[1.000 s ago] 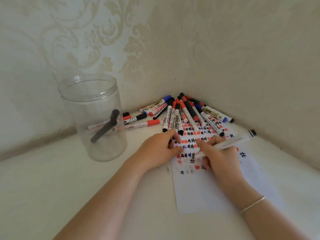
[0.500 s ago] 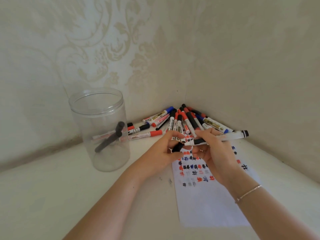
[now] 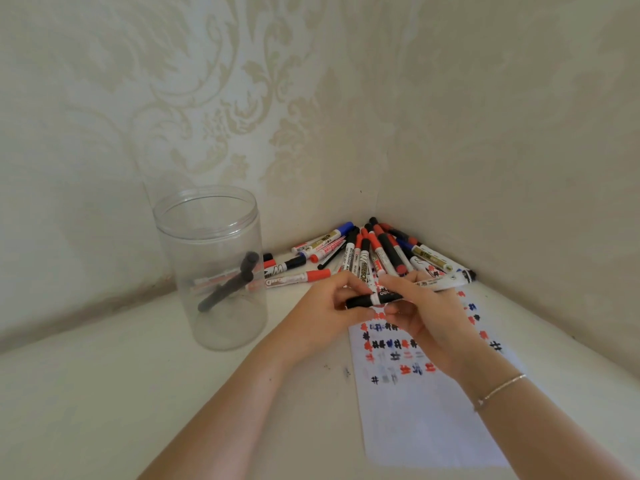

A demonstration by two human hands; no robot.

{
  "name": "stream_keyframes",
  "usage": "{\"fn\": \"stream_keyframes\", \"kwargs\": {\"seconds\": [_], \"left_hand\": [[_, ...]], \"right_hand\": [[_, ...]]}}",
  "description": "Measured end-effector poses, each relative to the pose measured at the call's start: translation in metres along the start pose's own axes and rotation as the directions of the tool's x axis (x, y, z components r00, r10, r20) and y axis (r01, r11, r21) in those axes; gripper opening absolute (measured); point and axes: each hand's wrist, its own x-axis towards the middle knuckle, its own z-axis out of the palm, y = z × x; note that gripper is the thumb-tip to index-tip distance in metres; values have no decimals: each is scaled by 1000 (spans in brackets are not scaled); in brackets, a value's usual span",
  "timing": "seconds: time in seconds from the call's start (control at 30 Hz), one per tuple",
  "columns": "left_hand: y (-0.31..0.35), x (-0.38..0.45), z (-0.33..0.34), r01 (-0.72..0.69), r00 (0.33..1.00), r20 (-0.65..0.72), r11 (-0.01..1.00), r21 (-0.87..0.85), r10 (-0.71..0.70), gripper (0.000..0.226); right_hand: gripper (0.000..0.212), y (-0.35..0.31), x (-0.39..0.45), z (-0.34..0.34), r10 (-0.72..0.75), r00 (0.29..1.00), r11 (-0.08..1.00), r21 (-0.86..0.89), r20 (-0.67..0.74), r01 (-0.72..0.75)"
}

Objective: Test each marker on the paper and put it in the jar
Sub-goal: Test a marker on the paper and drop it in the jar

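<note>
Jar (image 3: 211, 271) clear glossy plastic; paper (image 3: 429, 427) matt white; wall (image 3: 242, 98) textured damask wallpaper; bracelet (image 3: 500, 389) shiny metal.

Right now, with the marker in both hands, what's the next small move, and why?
Probably carry the marker left and drop it in the jar. The left hand holds its black cap end, the right hand its barrel, above the paper; the cap looks pushed on, and the jar stands open.

Bare forearms, no sleeves; thin silver bracelet (image 3: 499, 390) on right wrist.
</note>
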Motion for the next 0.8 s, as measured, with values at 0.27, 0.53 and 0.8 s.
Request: {"fn": "stream_keyframes", "kwargs": {"seconds": [0.27,0.53,0.8], "left_hand": [[13,-5,6,147,988,26,848,-510,-155,15],[21,-11,12,160,973,-18,735,-659,-228,18],[27,-13,13,121,980,-22,683,-721,-197,21]], "right_hand": [[28,1,-1,6,-10,1000,999,49,10,9],[28,29,2,31,-340,934,940,-58,-105,336],[26,30,0,37,-476,875,879,-14,-85,477]]}}
